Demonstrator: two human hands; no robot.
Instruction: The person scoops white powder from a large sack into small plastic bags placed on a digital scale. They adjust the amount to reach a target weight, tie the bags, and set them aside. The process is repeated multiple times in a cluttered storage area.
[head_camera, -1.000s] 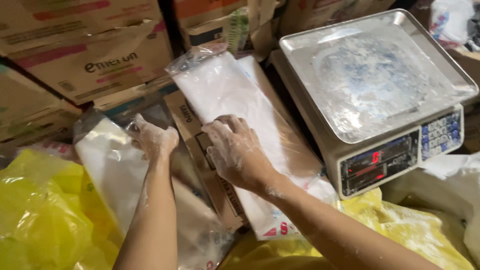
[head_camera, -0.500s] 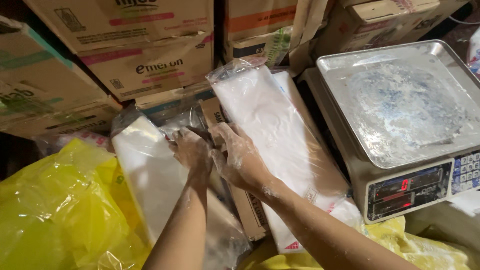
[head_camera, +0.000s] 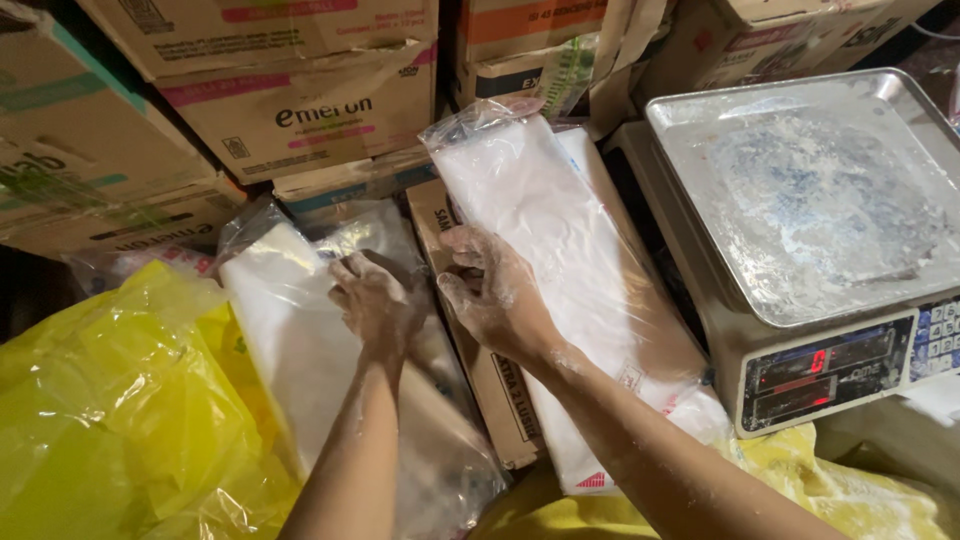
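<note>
Picking a bag from the packs, nothing on the scale yet

Both floury hands meet between two packs of clear plastic bags: the left hand (head_camera: 375, 300) pinches at the left pack (head_camera: 290, 340), the right hand (head_camera: 495, 290) curls on the edge of the right pack (head_camera: 560, 260). No single bag looks separated; the scale (head_camera: 810, 190) holds only powder dust.

Both my forearms reach forward, dusted with white powder. My left hand (head_camera: 375, 300) lies palm down, fingers curled. My right hand (head_camera: 497, 290) sits just beside it, fingers bent and slightly spread.
</note>
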